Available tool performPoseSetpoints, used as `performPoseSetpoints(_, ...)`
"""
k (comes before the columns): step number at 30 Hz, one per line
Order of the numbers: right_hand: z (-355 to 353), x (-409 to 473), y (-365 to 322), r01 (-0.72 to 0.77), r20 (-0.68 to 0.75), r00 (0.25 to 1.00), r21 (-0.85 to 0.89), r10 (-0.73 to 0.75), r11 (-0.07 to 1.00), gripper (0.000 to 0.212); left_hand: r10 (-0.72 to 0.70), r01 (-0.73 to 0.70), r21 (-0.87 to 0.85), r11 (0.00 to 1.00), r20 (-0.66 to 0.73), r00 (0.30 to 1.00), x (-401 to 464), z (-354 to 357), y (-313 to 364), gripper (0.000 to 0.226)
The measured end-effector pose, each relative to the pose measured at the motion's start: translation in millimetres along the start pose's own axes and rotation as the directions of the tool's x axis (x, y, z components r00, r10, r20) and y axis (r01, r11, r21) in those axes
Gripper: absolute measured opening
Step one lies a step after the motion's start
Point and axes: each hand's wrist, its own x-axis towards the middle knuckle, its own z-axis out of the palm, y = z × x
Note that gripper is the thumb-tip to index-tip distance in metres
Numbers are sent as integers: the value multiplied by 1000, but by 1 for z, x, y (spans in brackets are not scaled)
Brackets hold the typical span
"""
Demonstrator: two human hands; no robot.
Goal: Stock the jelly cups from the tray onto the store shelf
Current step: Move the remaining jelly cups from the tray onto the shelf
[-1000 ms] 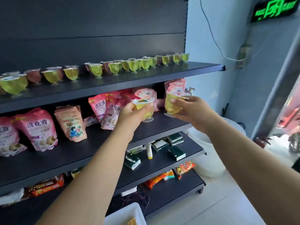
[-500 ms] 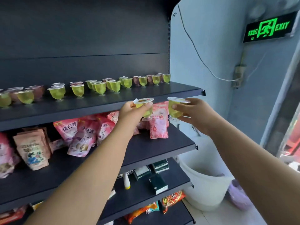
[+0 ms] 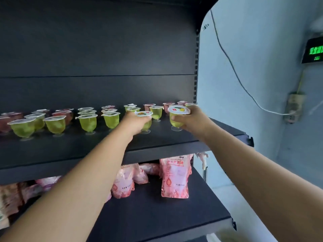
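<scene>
Setting two green cups down at the right end of the top shelf [image 3: 174, 142], one per hand. Left hand [image 3: 135, 122] wrapped round its cup [image 3: 145, 117], foot on or just above the board, in line with the front row. Right hand [image 3: 189, 119] clamped on its cup [image 3: 178, 116], foot likewise at or just off the board, nearest the shelf end. Contact not sure for either.

Progress, judged: well along. Rows of cups [image 3: 87, 122] already standing across the shelf, green in front, reddish behind, spaced apart and upright. Left to do: let go of these two, then fetch more if any remain. Tray out of view, so remaining count unknown.

Against half a second ago: both cups then held in mid-air in front of the shelf edge, about level with it; now carried in over the board and lowered to it. View raised and closer, lower shelves and white bucket gone from sight, pink pouches [image 3: 174, 179] only partly seen below. Grips unchanged, same cup in each hand
</scene>
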Motion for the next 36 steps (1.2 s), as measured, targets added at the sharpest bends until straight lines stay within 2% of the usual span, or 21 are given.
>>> performPoseSetpoints(2,6,36,12,-39,37,998,-21,40,999,19,-21,22,28,999,-31,999,24,7,-2,8)
performPoseSetpoints(3,10,51,19,-80,37,996,-22,80,997,26,-40,42,45,998,-43,998,32,10,-3,4)
performPoseSetpoints(5,15,83,36,-147,56,987,-40,149,988,64,-80,84,44,996,-84,993,53,16,-10,35)
performPoseSetpoints(7,20,130,69,-137,90,986,-75,143,988,98,-101,121,118,986,-165,981,64,18,-12,54)
performPoseSetpoints(9,27,161,88,-133,103,985,-84,141,988,108,-82,141,260,955,-224,971,74,22,-15,60)
performPoseSetpoints(11,31,170,89,-136,122,982,-69,143,988,97,-56,162,404,900,-261,964,77,26,-14,63)
performPoseSetpoints(13,33,157,73,-138,113,983,-71,146,988,87,-57,189,480,856,-276,959,80,27,-16,66)
performPoseSetpoints(19,35,142,59,-131,99,984,-166,149,977,62,-86,227,467,855,-304,949,68,26,-18,65)
performPoseSetpoints(31,21,122,50,-117,111,983,-235,146,965,68,-71,235,513,826,-318,945,41,27,-17,76)
performPoseSetpoints(34,13,107,43,-76,104,989,-254,105,964,74,-31,218,556,802,-327,945,15,24,-16,67)
performPoseSetpoints(36,8,90,42,21,79,997,-298,3,954,72,19,180,546,818,-339,941,-18,21,-14,58)
